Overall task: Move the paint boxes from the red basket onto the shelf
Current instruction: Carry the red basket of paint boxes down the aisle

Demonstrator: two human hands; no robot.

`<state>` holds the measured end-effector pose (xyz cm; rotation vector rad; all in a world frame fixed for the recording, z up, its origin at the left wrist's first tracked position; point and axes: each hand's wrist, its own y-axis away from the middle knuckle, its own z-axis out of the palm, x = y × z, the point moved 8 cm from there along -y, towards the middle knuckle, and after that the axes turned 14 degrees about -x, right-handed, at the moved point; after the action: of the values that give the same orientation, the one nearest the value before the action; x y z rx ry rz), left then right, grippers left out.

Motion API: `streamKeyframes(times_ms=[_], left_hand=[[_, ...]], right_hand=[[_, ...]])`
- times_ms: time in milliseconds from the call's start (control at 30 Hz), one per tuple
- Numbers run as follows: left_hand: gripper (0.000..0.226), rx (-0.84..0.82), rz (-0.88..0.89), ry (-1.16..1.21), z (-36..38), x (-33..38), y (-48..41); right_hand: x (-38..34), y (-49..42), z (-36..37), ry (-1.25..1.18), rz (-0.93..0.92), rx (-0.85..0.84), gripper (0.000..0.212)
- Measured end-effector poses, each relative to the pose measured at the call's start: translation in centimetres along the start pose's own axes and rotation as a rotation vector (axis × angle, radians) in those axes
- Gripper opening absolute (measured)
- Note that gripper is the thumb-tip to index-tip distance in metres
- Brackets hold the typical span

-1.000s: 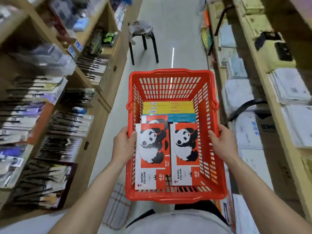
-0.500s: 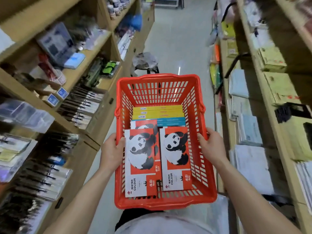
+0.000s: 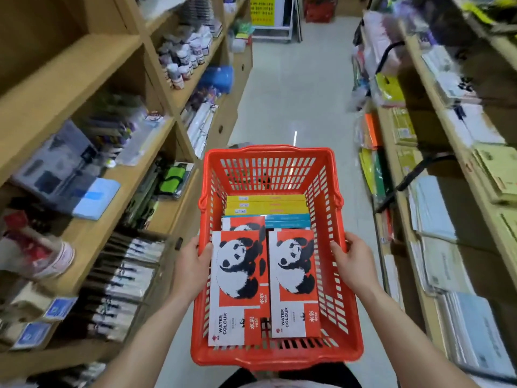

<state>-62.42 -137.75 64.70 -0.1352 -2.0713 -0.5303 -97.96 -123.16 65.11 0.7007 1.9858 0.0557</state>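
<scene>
I carry the red basket (image 3: 270, 357) in front of me in a shop aisle. My left hand (image 3: 193, 268) grips its left rim and my right hand (image 3: 354, 266) grips its right rim. Inside lie red-and-white panda watercolour paint boxes: one on the left (image 3: 237, 287), one on the right (image 3: 293, 284), a third partly hidden behind them (image 3: 243, 223). Behind those sit yellow boxes (image 3: 265, 204) and blue boxes (image 3: 288, 220), stacked flat.
Wooden shelves (image 3: 92, 236) on the left hold brushes, jars and packets. On the right, shelves (image 3: 458, 152) carry stacks of paper pads. A pale floor aisle (image 3: 296, 93) runs ahead, with a yellow sign stand (image 3: 263, 12) at its far end.
The view has swung upward and advanced along the aisle; the stool ahead is now hidden behind the basket. Both hands keep the same grip on the basket rims.
</scene>
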Motion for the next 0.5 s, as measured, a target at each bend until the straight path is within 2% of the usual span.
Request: streamKeyframes(times_ms=[300,500], left_hand=[[0.012,0.03,-0.068,-0.063,-2.2,4.8,-26.1],[0.009,0.012,-0.139,-0.081,-3.7,4.3,-43.0]], right_hand=[[-6.0,-28.9,2.8,0.019,0.04,-0.079,0.018],[-9.9,-45.8,5.6,0.065,0.084,-0.094,0.018]])
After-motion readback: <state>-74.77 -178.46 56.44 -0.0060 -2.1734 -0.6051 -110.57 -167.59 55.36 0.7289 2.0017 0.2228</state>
